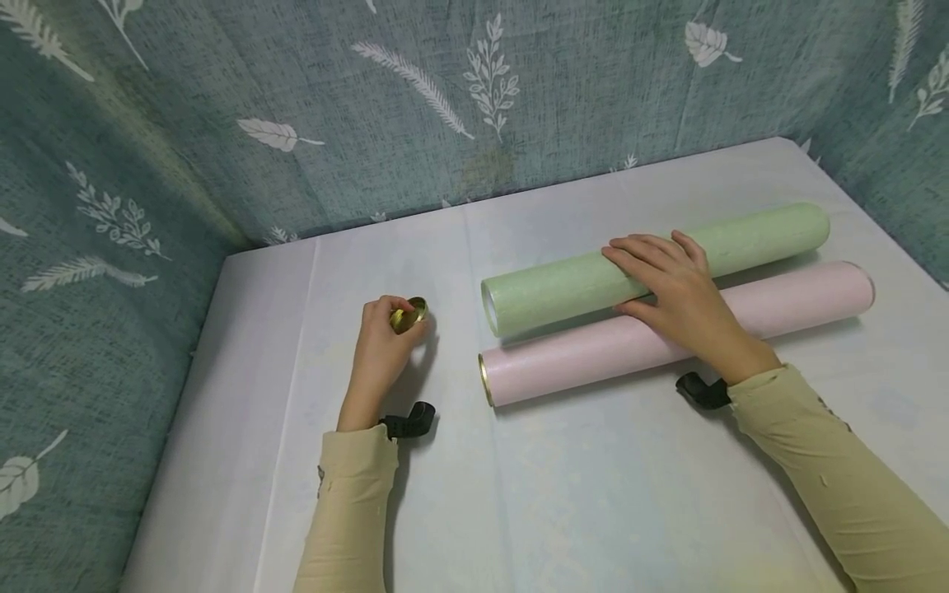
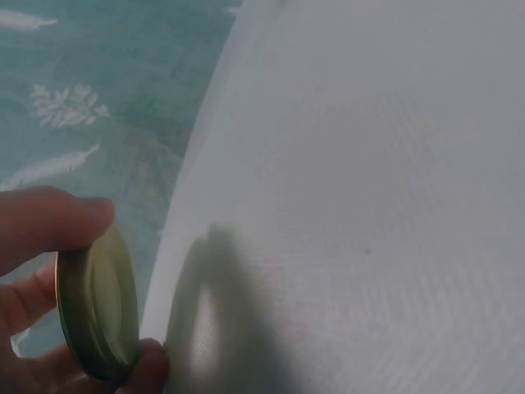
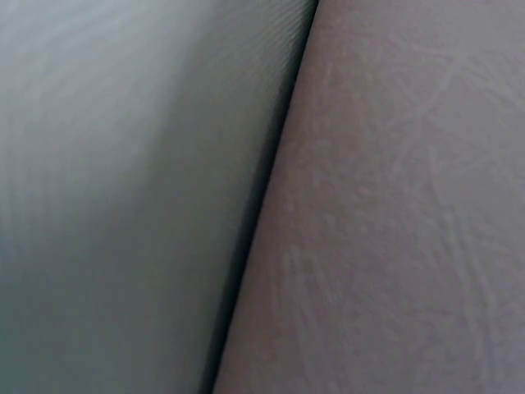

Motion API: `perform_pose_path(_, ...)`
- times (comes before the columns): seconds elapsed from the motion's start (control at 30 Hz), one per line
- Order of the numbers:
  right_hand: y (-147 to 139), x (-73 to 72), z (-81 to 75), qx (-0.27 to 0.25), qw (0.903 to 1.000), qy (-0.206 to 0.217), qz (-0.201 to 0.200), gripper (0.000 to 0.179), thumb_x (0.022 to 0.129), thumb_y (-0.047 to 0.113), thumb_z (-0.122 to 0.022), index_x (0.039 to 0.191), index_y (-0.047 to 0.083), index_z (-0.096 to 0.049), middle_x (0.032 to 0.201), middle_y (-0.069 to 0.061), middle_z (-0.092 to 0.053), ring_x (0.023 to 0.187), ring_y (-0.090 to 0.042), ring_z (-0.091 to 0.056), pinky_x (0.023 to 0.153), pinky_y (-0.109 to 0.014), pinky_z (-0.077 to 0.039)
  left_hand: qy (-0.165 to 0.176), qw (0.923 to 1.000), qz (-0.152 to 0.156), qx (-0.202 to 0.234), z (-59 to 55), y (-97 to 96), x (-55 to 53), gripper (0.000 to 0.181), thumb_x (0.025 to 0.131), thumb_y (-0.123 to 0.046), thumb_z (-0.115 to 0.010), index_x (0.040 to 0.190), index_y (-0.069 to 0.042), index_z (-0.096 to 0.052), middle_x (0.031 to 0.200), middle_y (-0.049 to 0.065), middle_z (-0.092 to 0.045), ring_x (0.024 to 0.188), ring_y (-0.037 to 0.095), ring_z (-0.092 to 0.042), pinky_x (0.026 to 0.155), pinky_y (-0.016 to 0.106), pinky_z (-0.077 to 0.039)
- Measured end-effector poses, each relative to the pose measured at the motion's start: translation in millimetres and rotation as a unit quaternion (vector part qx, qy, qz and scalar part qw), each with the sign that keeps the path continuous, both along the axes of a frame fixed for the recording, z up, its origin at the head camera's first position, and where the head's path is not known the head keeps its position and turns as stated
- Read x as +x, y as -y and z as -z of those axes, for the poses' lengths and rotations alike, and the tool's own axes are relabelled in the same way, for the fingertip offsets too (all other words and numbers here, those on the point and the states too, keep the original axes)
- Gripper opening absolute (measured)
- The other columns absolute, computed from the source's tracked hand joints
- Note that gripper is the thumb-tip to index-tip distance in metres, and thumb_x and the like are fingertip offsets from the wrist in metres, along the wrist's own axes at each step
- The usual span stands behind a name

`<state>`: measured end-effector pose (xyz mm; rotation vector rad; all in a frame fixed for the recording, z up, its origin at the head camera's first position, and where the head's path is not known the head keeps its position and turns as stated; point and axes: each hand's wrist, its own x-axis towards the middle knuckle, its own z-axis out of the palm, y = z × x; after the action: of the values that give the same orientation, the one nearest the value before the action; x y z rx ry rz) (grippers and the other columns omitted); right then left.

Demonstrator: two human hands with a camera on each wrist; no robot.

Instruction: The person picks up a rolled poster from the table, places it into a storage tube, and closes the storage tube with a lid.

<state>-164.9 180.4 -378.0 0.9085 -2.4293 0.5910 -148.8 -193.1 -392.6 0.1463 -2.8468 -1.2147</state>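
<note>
My left hand (image 1: 385, 342) pinches a round gold metal lid (image 2: 98, 304) on edge, above the white table and left of the tubes. In the left wrist view the thumb and fingertips hold its rim. The right hand (image 1: 670, 284) grips a long light green cardboard tube (image 1: 556, 290), fingers over its top and thumb at its near side. That tube's left end is open, showing a pale inside. Beside it, nearer me, lies a pink tube (image 1: 563, 358) with a gold rim at its left end, under the right palm and wrist. The right wrist view shows its pink surface close up.
Both tubes lie slantwise across the right half of the white table (image 1: 593, 494). Green-blue cloth (image 1: 356, 148) with white leaf prints hangs behind and at both sides. A black strap piece (image 1: 411, 420) sticks out at the left wrist, another (image 1: 700, 391) at the right.
</note>
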Motion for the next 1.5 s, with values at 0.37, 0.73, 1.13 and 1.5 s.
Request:
perform_pose_path(0.37, 0.1, -0.7, 0.0, -0.003, 1.0, 0.003, -0.003, 0.079, 0.06, 0.018, -0.081, 0.13, 0.016, -0.046, 0.129, -0.005, -0.047, 0.121, -0.025, -0.036, 0.102, -0.051, -0.013, -0.011, 0.9996, 0.027, 0.001, 0.0, -0.4, 0.7, 0.023, 0.086, -0.032, -0.057, 0.08, -0.011, -0.049, 0.134, 0.006, -0.039, 0.125, 0.028, -0.032, 0.09, 0.043, -0.033)
perform_pose_path(0.73, 0.1, -1.6, 0.7, -0.001, 1.0, 0.003, -0.002, 0.079, 0.06, 0.018, -0.081, 0.131, 0.016, -0.045, 0.13, -0.005, -0.046, 0.121, -0.025, -0.035, 0.102, -0.051, -0.013, 0.015, 0.9995, 0.014, 0.025, 0.8, -0.9, -1.1, 0.024, 0.085, -0.033, -0.057, 0.09, -0.011, -0.05, 0.127, 0.004, -0.039, 0.117, 0.023, -0.037, 0.092, 0.042, -0.032)
perform_pose_path(1.13, -0.3, -0.6, 1.6, -0.002, 1.0, 0.006, 0.0, 0.079, 0.06, 0.018, -0.081, 0.131, 0.016, -0.046, 0.129, -0.005, -0.047, 0.122, -0.025, -0.035, 0.102, -0.051, -0.013, 0.009, 0.9962, 0.033, 0.08, 0.9, -1.2, -3.0, 0.063, 0.079, -0.029, -0.067, 0.132, -0.02, -0.034, 0.128, 0.006, -0.037, 0.112, 0.025, -0.047, 0.089, 0.041, -0.04)
perform_pose_path(1.5, 0.1, -0.6, 0.3, 0.0, 1.0, 0.007, 0.001, 0.079, 0.06, 0.018, -0.081, 0.13, 0.016, -0.046, 0.129, -0.005, -0.047, 0.122, -0.025, -0.035, 0.102, -0.05, -0.013, 0.018, 0.9923, 0.033, 0.118, 0.3, -4.9, -2.1, 0.069, 0.071, -0.052, -0.067, 0.128, -0.027, -0.038, 0.13, 0.005, -0.038, 0.115, 0.022, -0.045, 0.094, 0.041, -0.036)
